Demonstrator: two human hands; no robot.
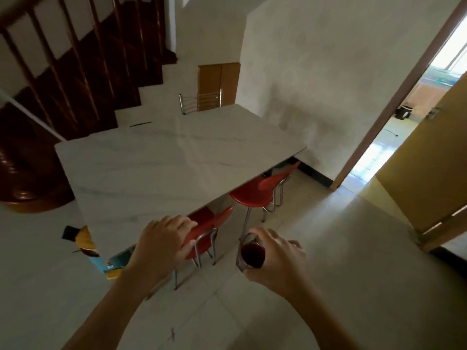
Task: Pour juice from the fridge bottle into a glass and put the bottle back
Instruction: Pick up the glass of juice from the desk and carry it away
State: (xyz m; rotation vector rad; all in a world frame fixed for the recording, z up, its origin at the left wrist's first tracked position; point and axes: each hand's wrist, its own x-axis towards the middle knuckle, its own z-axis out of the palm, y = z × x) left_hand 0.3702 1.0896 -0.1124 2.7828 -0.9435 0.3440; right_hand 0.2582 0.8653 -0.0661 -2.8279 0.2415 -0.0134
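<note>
My right hand (275, 258) is closed round a clear glass (250, 253) holding dark red juice, kept upright above the floor in front of the table. My left hand (161, 241) grips the top of the backrest of a red chair (209, 223) tucked under the white marble table (164, 162). A yellow and blue juice container with a black cap (87, 242) shows past the table's near corner, lower than the tabletop. The tabletop and my left forearm partly hide it.
A second red chair (262, 190) stands under the table's right side, and a metal-backed chair (199, 101) is at the far end. Dark wooden stairs (63, 79) rise on the left. An open doorway (394, 137) and a wooden door (434, 173) are on the right.
</note>
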